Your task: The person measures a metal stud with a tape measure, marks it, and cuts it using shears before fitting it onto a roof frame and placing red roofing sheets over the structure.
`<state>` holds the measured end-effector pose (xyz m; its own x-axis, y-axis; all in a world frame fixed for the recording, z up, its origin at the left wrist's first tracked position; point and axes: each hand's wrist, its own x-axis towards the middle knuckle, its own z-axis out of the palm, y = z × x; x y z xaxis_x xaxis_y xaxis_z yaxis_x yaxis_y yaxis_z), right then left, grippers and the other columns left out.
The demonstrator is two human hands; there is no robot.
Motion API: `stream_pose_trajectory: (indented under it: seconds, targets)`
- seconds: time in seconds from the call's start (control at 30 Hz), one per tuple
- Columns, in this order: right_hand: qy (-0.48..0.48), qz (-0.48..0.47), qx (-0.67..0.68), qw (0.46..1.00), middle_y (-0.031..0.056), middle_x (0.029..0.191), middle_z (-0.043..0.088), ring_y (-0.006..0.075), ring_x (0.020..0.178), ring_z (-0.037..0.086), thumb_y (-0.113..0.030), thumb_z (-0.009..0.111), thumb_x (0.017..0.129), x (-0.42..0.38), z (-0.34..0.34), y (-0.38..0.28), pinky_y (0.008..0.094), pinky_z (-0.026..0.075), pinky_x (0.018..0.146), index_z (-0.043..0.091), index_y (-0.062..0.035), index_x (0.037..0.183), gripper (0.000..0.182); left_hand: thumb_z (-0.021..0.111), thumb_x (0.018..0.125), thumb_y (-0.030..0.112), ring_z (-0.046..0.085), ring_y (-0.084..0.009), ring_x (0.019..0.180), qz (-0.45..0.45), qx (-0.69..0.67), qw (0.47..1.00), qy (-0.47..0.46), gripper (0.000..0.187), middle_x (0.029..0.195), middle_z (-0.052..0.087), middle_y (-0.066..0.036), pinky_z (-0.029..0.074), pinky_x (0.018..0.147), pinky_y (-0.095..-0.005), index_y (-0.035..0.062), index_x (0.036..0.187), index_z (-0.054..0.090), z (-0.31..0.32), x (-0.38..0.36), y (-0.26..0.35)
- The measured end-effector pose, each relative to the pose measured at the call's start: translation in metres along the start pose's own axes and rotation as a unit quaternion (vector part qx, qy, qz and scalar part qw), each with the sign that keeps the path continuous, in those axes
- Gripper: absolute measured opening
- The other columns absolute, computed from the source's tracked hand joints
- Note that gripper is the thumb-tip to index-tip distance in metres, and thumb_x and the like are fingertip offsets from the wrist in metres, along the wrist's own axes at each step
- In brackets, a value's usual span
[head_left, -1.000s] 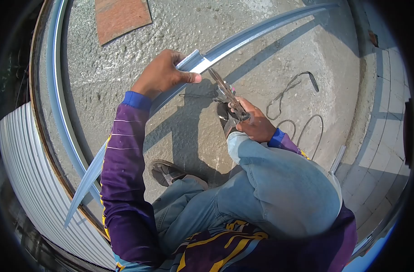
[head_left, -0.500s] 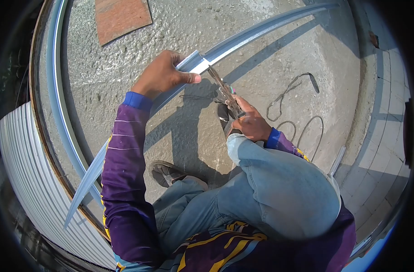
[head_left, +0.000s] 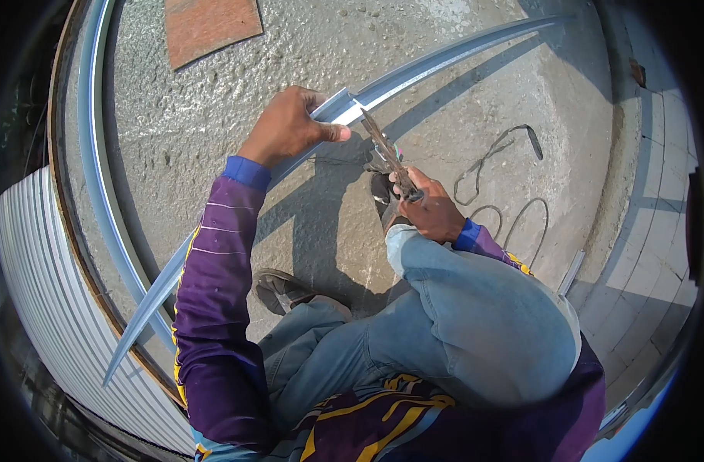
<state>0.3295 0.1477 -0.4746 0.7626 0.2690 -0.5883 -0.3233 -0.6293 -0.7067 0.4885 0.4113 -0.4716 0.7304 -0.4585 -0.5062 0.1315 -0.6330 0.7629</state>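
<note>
Strip [head_left: 425, 71] of shiny folded metal, slanting above the rough concrete floor [head_left: 568, 177] from upper right, through the left hand [head_left: 290, 127], behind the left sleeve [head_left: 225, 254], then out at lower left. Probably light and thin-walled, stiff along the folds, weaker at the notch [head_left: 357, 100] just past the left hand. Likely smooth and apt to slide, perhaps sharp at any cut edge. Best gripped close beside the notch, by the folded sides, skin clear of raw metal. Left fingers closed on the strip there, thumb along the near side.

In the right hand [head_left: 433, 208], dark snips [head_left: 385, 148], fingers wrapped round the handles; tips right by the notch, impossible to tell whether biting or merely touching.

At left, a similar rail [head_left: 90, 131], crossed low down by the strip; beyond, a ribbed sheet [head_left: 40, 254] behind the strip's tail. Flat at the top, an orange board [head_left: 213, 31]; on the right, a loose cord [head_left: 534, 143]. Most in the way: bent leg [head_left: 475, 308] against the right forearm, and shoe [head_left: 381, 192] close below the snips.
</note>
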Motion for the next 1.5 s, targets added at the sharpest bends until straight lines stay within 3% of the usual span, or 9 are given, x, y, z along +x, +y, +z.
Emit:
stream_pose_trajectory:
  seconds: [0.17, 0.3, 0.37, 0.6, 0.67, 1.2, 1.27, 1.4, 1.5]
  targets:
    - [0.006, 0.071, 0.053, 0.996, 0.0171, 0.097, 0.065, 0.0305, 0.081, 0.066, -0.019, 0.062, 0.084, -0.003, -0.003, -0.014, 0.0415, 0.049, 0.079, 0.054, -0.0018, 0.121, 0.042, 0.088, 0.064, 0.041, 0.066, -0.0219, 0.070, 0.014, -0.004, 1.000, 0.009, 0.050, 0.077, 0.071, -0.010, 0.051, 0.070, -0.0384, 0.0036, 0.094, 0.074, 0.007, 0.003, -0.007]
    - [-0.019, 0.060, 0.130, 0.989, 0.0156, 0.098, 0.065, 0.0260, 0.084, 0.067, -0.016, 0.062, 0.083, 0.003, -0.006, -0.015, 0.0378, 0.051, 0.078, 0.052, -0.0005, 0.122, 0.043, 0.088, 0.065, 0.041, 0.065, -0.0211, 0.069, 0.024, -0.004, 0.999, 0.023, 0.048, 0.074, 0.070, -0.009, 0.050, 0.068, -0.0379, 0.0040, 0.092, 0.075, 0.004, 0.000, -0.003]
    - [-0.018, 0.098, 0.144, 0.984, 0.0031, 0.094, 0.057, 0.0089, 0.075, 0.055, -0.003, 0.057, 0.083, 0.008, -0.006, -0.017, 0.0249, 0.048, 0.067, 0.048, -0.0013, 0.129, 0.046, 0.088, 0.065, 0.041, 0.067, -0.0232, 0.071, 0.016, 0.010, 1.000, 0.013, 0.048, 0.076, 0.071, -0.011, 0.051, 0.070, -0.0385, 0.0039, 0.093, 0.075, 0.005, 0.002, 0.000]
    - [-0.038, 0.141, 0.168, 0.975, 0.0032, 0.090, 0.056, 0.0076, 0.069, 0.052, -0.002, 0.058, 0.087, 0.012, -0.004, -0.028, 0.0244, 0.045, 0.062, 0.048, -0.0015, 0.130, 0.044, 0.089, 0.063, 0.041, 0.069, -0.0263, 0.076, -0.012, 0.014, 1.000, 0.004, 0.052, 0.079, 0.072, -0.014, 0.053, 0.073, -0.0392, 0.0042, 0.097, 0.075, 0.006, 0.001, 0.001]
    - [-0.013, 0.125, 0.161, 0.979, 0.0135, 0.096, 0.063, 0.0218, 0.083, 0.066, -0.012, 0.061, 0.086, 0.011, 0.000, -0.031, 0.0343, 0.053, 0.074, 0.051, 0.0011, 0.117, 0.035, 0.088, 0.063, 0.042, 0.067, -0.0243, 0.072, 0.004, 0.007, 1.000, 0.008, 0.051, 0.076, 0.071, -0.011, 0.051, 0.070, -0.0390, 0.0041, 0.094, 0.075, 0.005, 0.000, 0.001]
    - [0.050, 0.003, 0.066, 0.997, 0.0136, 0.086, 0.063, 0.0173, 0.076, 0.062, -0.016, 0.058, 0.089, 0.020, -0.001, -0.027, 0.0334, 0.050, 0.068, 0.057, 0.0010, 0.108, 0.026, 0.088, 0.065, 0.043, 0.065, -0.0215, 0.070, 0.031, 0.001, 1.000, 0.000, 0.050, 0.076, 0.071, -0.009, 0.050, 0.068, -0.0369, 0.0053, 0.095, 0.075, 0.004, 0.002, -0.002]
    - [-0.006, 0.137, 0.209, 0.968, 0.0102, 0.084, 0.061, 0.0145, 0.075, 0.061, -0.012, 0.060, 0.086, 0.019, 0.004, -0.035, 0.0312, 0.049, 0.066, 0.057, -0.0004, 0.109, 0.026, 0.087, 0.065, 0.043, 0.065, -0.0213, 0.070, 0.028, -0.007, 1.000, 0.006, 0.050, 0.076, 0.071, -0.009, 0.050, 0.068, -0.0362, 0.0043, 0.095, 0.075, 0.004, 0.000, 0.001]
    - [-0.005, 0.155, 0.231, 0.961, 0.0079, 0.085, 0.059, 0.0128, 0.080, 0.061, -0.009, 0.062, 0.084, 0.018, -0.005, -0.033, 0.0289, 0.049, 0.070, 0.057, -0.0018, 0.114, 0.031, 0.090, 0.062, 0.040, 0.068, -0.0229, 0.071, -0.012, -0.047, 0.999, -0.012, 0.051, 0.078, 0.072, -0.012, 0.050, 0.068, -0.0376, 0.0040, 0.095, 0.075, -0.003, -0.006, 0.006]
    - [-0.111, 0.130, 0.322, 0.931, 0.0079, 0.092, 0.059, 0.0113, 0.089, 0.060, -0.008, 0.062, 0.084, 0.004, -0.031, -0.027, 0.0276, 0.049, 0.077, 0.056, -0.0019, 0.120, 0.037, 0.090, 0.061, 0.041, 0.067, -0.0240, 0.073, -0.016, -0.090, 0.994, -0.054, 0.054, 0.080, 0.072, -0.013, 0.050, 0.070, -0.0372, 0.0031, 0.096, 0.075, -0.012, -0.010, 0.012]
